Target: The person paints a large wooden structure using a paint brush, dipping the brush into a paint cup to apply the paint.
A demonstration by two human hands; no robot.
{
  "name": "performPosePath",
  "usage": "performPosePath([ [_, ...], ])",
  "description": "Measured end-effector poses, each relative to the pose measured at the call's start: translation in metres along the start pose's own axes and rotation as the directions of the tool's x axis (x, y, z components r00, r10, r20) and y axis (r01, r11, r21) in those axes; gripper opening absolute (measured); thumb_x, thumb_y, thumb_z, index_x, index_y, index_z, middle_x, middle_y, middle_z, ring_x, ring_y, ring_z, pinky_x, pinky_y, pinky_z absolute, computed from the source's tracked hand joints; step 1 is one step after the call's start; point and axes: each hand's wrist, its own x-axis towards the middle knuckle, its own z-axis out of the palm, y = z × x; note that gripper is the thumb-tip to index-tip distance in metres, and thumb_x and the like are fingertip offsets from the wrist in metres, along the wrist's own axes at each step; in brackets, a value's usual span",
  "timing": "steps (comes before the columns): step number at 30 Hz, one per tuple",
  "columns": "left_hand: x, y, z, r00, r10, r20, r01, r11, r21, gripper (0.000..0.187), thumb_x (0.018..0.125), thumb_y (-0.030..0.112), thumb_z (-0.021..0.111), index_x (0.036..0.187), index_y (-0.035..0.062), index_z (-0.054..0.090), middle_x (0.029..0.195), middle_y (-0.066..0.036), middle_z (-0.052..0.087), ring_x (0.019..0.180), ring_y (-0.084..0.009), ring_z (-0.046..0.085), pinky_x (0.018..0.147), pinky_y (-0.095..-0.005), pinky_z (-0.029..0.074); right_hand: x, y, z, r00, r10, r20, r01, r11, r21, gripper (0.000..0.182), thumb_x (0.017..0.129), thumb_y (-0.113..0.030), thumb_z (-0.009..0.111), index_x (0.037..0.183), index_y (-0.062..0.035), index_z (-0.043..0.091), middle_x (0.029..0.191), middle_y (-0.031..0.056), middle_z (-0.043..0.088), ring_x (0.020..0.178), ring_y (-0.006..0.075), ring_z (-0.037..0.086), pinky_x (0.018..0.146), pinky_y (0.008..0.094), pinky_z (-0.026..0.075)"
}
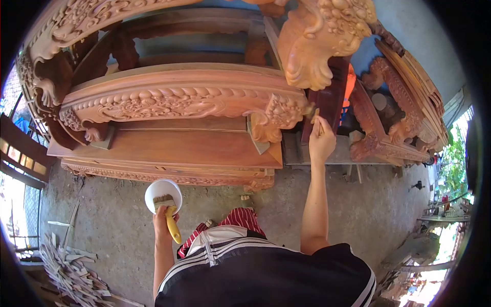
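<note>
My left hand (161, 221) is closed at the near rim of a white plastic tub (177, 187), together with a wide paintbrush (173, 226). The paintbrush's yellow handle points down toward me, and its brown bristles lie over the tub's mouth. Out to the right, my right hand (322, 142) pinches a small brush (316, 115). Its tip is right at the carved corner of a reddish-brown wooden frame (169, 105), beside a dark red board (327, 97). Floral relief and a beaded edge run along this frame, which rests on small blocks above a smooth wooden top (179, 146).
A heavy carved leg (312, 46) hangs in the upper middle, close above my right hand. More carved frames (404, 102) are stacked at the right. Wood scraps (74, 271) lie piled on the concrete floor (123, 235) at lower left.
</note>
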Motion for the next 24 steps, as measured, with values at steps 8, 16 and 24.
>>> performPosePath([
  [8,0.014,0.001,-0.007,0.994,-0.095,0.056,0.092,0.994,0.051,0.028,0.08,0.018,0.053,0.103,0.0033,0.052,0.09,-0.01,0.058,0.069,-0.0195,0.058,0.055,-0.0294,0.05,-0.032,-0.037,0.016,0.866,-0.299,0.4,0.188,0.937,0.294,0.016,0.087,-0.016,0.057,0.098,-0.0076,0.066,0.093,0.015,0.066,0.082,0.0296,0.065,0.069,0.0341,0.051],
  [16,0.011,0.008,0.017,0.993,-0.067,0.094,0.064,0.997,0.038,0.03,0.08,0.018,0.053,0.106,0.0033,0.051,0.092,-0.011,0.059,0.07,-0.0192,0.059,0.056,-0.0301,0.051,-0.002,-0.02,0.004,0.997,-0.072,0.024,0.074,0.994,-0.076,0.014,0.086,-0.014,0.056,0.095,-0.0113,0.066,0.091,0.011,0.065,0.08,0.0315,0.063,0.064,0.0395,0.05],
  [24,0.008,-0.001,0.011,0.989,-0.111,0.098,0.104,0.992,0.073,0.024,0.08,0.017,0.053,0.098,0.0018,0.053,0.088,-0.012,0.059,0.068,-0.0197,0.058,0.054,-0.03,0.05,-0.047,-0.028,0.016,0.99,-0.074,0.119,0.021,0.915,0.403,0.014,0.088,-0.013,0.056,0.099,-0.0083,0.064,0.093,0.0144,0.063,0.083,0.0325,0.062,0.069,0.0352,0.048],
])
